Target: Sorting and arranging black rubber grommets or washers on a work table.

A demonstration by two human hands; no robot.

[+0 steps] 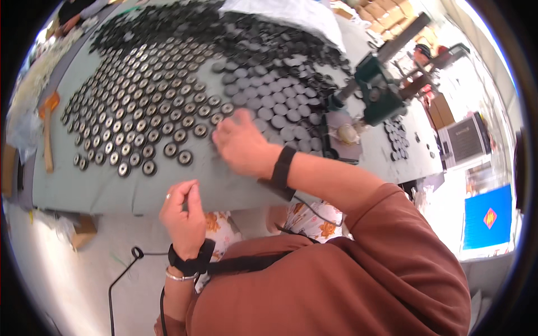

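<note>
My right hand reaches over the table between black round parts with metal centres and plain grey discs. Its fingers bend down toward the tabletop, blurred and partly hidden, so I cannot make out a grip. Off the table's front edge, my left hand is held up with thumb and forefinger pinched together. Whatever may be between those fingertips is too small or hidden to name. Many metal-centred parts lie spread in loose rows on the left of the table, and the grey discs crowd together right of centre.
A green hand press stands at the table's right side. Dark loose parts heap along the back beside a white bag. An orange-headed hammer lies at the left edge. Cables run near my left arm. Other people are farther off.
</note>
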